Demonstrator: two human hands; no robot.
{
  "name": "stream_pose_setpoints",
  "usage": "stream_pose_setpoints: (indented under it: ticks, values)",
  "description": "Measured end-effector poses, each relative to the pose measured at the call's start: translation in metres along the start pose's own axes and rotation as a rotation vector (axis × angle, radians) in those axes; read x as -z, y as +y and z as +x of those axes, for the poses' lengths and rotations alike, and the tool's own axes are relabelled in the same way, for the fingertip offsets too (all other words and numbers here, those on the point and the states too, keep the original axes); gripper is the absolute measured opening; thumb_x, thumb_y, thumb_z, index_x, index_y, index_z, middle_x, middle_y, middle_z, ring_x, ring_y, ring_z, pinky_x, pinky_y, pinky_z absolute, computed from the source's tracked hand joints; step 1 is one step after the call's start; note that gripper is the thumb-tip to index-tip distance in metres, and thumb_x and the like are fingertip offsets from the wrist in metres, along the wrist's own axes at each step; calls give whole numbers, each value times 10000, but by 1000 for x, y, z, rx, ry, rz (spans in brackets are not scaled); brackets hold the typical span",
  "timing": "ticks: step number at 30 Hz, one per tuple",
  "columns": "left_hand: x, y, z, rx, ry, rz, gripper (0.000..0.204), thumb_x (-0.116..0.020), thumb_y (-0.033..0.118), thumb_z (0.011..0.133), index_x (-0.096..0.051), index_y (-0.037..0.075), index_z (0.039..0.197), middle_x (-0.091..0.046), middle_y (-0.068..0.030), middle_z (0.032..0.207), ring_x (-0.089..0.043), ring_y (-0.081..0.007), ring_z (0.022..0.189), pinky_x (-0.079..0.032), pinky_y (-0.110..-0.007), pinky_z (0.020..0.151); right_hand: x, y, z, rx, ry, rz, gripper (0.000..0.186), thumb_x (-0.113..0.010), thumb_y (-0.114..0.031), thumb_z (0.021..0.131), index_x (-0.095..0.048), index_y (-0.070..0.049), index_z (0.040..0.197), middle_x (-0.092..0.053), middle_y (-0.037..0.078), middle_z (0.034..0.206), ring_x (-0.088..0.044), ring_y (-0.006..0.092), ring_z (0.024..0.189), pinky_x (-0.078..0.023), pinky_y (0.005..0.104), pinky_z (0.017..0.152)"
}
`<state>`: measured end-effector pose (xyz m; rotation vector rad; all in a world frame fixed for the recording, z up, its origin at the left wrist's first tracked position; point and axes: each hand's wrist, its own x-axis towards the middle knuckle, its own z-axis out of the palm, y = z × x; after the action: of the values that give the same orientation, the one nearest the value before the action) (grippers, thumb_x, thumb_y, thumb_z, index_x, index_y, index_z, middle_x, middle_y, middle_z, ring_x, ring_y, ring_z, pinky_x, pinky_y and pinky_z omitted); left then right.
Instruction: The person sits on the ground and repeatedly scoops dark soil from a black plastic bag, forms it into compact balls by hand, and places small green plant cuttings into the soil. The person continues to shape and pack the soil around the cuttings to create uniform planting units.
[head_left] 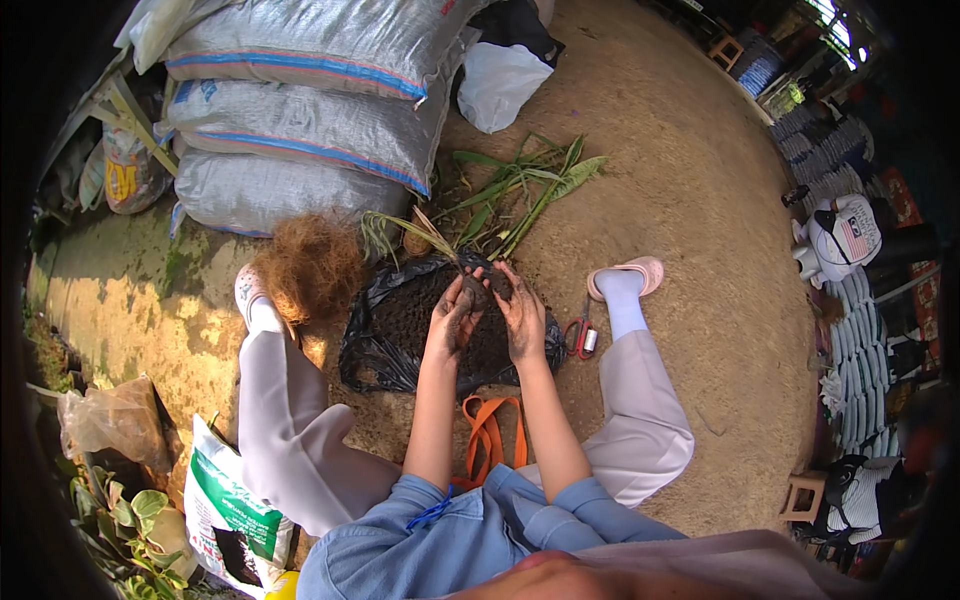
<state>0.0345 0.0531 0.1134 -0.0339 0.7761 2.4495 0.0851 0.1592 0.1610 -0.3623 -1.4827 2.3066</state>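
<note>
Both my hands cup a dark, soil-caked ball (479,291) at the base of a small plant (432,236) with thin leaves. My left hand (453,318) is curled against its left side, and my right hand (521,314) against the right. Soil smears the fingers and palms of both. Beneath them, a black plastic bag (362,366) lies spread out with loose dark soil (402,318) on it. Just left of the bag sits a heap of brown fibre (312,268). To its right lie red-handled scissors (575,338) and a small white spool (590,341).
Long cut green leaves (545,185) lie beyond the bag. Stacked silver sacks (290,130) rise at far left, beside a white plastic bag (500,88). An orange strap (484,440) rests between my legs. A green-and-white sack (235,490) stands at near left.
</note>
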Motion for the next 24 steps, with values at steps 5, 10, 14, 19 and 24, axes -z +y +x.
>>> stream_pose_setpoints:
  ticks: [5,10,14,19,24]
  values:
    - [-5,-4,-2,8,28,24,512,-533,25,887,-328,-13,1354,-448,-109,1330,-518,-201,1149,-497,-297,904,-13,10,-11,252,-46,-532,387,-372,-207,969,-464,-10,1290,-447,156,1332,-393,287,1266,-311,389,1044]
    - [-6,-2,-5,-52,-16,-67,484,-524,46,897,-358,16,1351,-430,-104,1348,-493,-200,1176,-488,-316,914,-14,12,-17,446,-172,-836,406,-354,-220,979,-431,-22,1325,-385,158,1390,-360,306,1292,-314,392,1049]
    - [-6,1,-4,-19,-123,-284,387,-479,223,940,-441,42,1280,-492,-104,1269,-519,-211,1135,-486,-361,907,-11,-2,-12,270,-254,-412,467,-324,-299,987,-382,-14,1352,-382,152,1391,-370,284,1287,-277,380,1071]
    - [-8,6,-3,2,11,-152,435,-437,439,932,-506,51,1114,-551,-124,1127,-550,-238,1063,-498,-408,877,-10,2,-24,210,-173,-218,482,-352,-292,984,-363,37,1337,-405,170,1365,-394,256,1270,-272,379,1074]
    - [-22,6,-9,-43,26,-93,413,-407,446,945,-512,64,1058,-565,-111,1062,-564,-255,1023,-463,-439,898,-17,11,-35,400,-231,-659,372,-431,-104,951,-425,27,1299,-441,153,1343,-432,245,1240,-338,366,1034]
